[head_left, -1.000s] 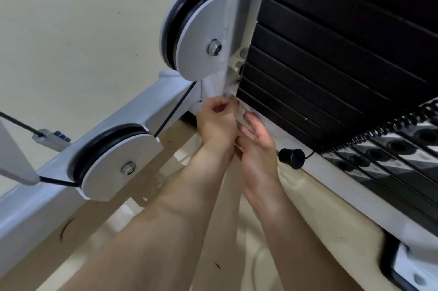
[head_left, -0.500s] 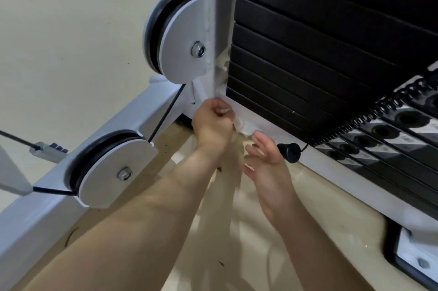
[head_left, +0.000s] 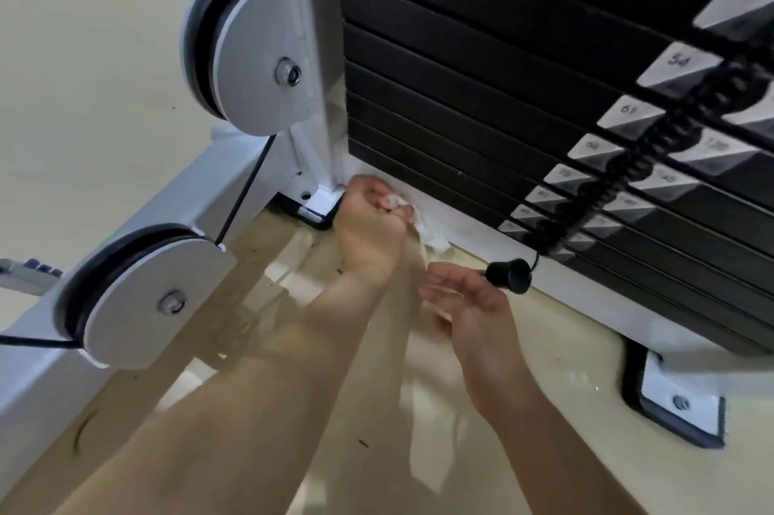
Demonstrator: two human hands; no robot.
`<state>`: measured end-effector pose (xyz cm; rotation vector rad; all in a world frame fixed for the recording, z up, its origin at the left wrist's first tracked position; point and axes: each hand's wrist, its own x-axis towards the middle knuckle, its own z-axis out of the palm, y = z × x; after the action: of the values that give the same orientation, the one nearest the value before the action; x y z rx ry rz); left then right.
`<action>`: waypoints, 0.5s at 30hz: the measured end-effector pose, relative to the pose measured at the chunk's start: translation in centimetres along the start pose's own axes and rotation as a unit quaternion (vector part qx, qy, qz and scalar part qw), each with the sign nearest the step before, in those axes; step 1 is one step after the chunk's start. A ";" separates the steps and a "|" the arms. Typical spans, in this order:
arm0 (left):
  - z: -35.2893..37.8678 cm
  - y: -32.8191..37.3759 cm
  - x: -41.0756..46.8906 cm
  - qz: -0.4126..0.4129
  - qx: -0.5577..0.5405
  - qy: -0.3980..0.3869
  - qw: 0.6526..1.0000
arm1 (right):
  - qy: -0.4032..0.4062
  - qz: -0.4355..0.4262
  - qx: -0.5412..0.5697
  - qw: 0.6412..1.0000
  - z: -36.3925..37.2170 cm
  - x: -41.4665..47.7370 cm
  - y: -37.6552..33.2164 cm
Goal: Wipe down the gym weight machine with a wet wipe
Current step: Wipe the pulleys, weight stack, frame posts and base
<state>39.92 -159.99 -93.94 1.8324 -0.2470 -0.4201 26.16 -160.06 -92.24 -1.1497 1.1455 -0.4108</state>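
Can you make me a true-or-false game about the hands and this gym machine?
1. The left hand grips the wet wipe. True.
2. The right hand holds the black knob. False: it is open and grips nothing.
3. Two pulleys show, the upper pulley and the lower pulley. True.
4. The weight plates are red. False: they are black.

Frame (head_left: pixel 481 238) showing smooth painted white metal; weight plates (head_left: pixel 439 66) looking matt black; floor (head_left: pixel 83 74) gleaming glossy.
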 end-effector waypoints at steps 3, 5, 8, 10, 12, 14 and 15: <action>0.7 0.7 -1.1 -0.072 -0.105 0.032 0.991 | -0.011 -0.033 0.008 0.999 -0.5 -0.1 -1.1; 1.8 0.9 -2.5 -0.053 -0.099 -0.005 0.994 | 0.003 -0.046 0.013 0.999 -0.7 -0.1 -1.3; 2.7 0.8 -4.2 0.007 -0.050 -0.065 0.997 | 0.067 -0.033 0.008 0.997 -1.3 0.0 -0.6; 2.7 0.5 -4.2 0.034 -0.024 -0.089 0.995 | 0.141 -0.012 -0.011 0.990 -2.0 0.1 0.1; 2.1 0.3 -3.5 0.034 -0.002 -0.089 0.995 | 0.177 -0.015 -0.046 0.983 -2.4 -0.1 0.0; 1.5 0.1 -2.6 0.027 0.004 -0.078 0.997 | 0.149 -0.043 -0.094 0.983 -2.1 0.3 -0.7; 1.3 0.0 -2.3 0.029 0.008 -0.075 0.997 | 0.129 -0.063 -0.119 0.983 -1.7 0.8 -1.0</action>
<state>37.34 -160.24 -93.92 1.8063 -0.4080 -0.5172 25.27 -161.92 -91.68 -1.4114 1.3786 -0.5425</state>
